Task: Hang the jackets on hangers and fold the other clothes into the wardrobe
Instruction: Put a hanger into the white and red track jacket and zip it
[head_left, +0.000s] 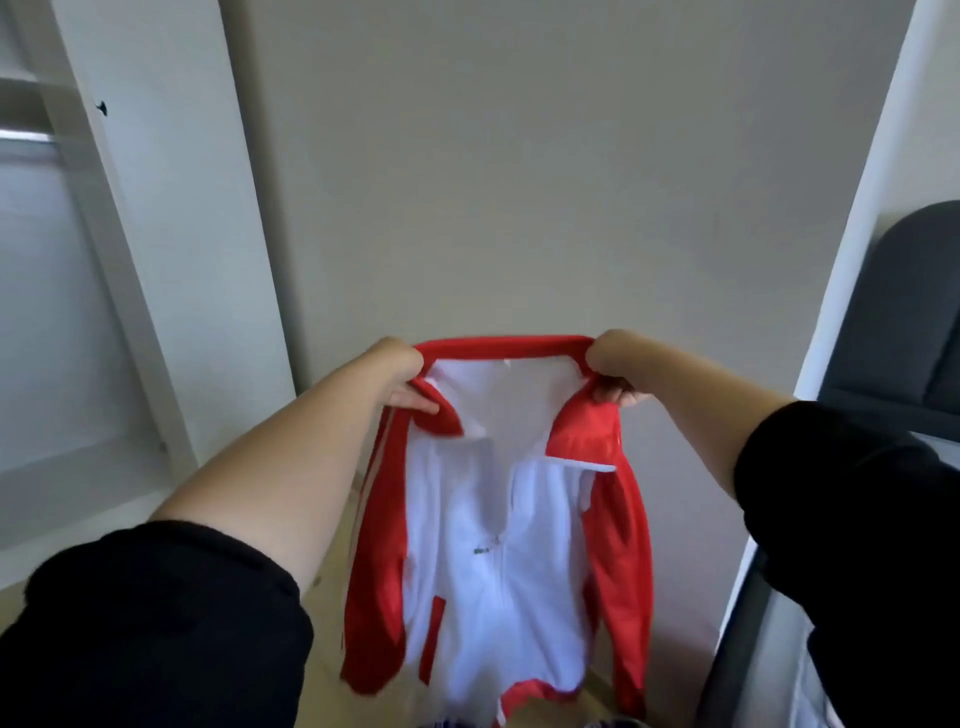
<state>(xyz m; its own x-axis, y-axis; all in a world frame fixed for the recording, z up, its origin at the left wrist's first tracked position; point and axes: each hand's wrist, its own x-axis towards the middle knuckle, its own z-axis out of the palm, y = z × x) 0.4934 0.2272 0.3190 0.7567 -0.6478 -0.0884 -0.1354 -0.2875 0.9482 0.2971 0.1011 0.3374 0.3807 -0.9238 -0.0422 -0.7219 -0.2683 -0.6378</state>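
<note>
A red and white zip jacket (493, 561) hangs in the air in front of me, its collar stretched between my hands and its front facing me. My left hand (400, 376) grips the left end of the red collar. At the collar's right end my right hand (613, 366) grips the cloth. The zip is partly open at the top, and the red sleeves dangle at both sides. No hanger is in view.
The open white wardrobe (156, 260) stands at the left, with a metal rail (26, 136) near its top and a shelf (78, 483) below. A plain wall (519, 182) is straight ahead. A dark padded headboard (914, 312) shows at the right edge.
</note>
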